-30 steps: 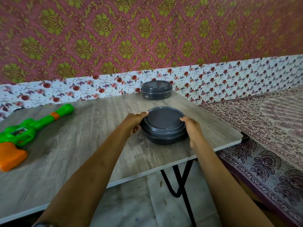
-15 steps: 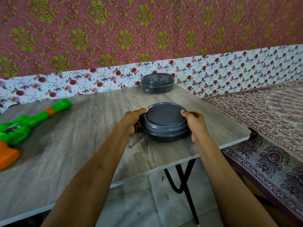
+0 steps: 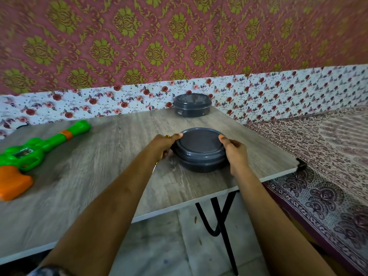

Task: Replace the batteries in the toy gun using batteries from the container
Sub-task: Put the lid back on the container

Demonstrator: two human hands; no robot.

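**On the table (image 3: 99, 176), near right: grey container (image 3: 200, 156) gripped from both sides**

Close to the front edge, the left hand (image 3: 166, 143) and right hand (image 3: 235, 151) clasp its opposite sides, thumbs curled over the rim of its lid (image 3: 200, 141), which is on. Well to the left lies the green and orange toy gun (image 3: 35, 154). At the far edge, by the floral wall (image 3: 79, 108), stands a second lidded tub (image 3: 191, 105).

A round dark-grey container (image 3: 200, 151), lid on, stood near; a second container (image 3: 191, 105) far behind; the green-orange toy gun (image 3: 29, 156) lay left
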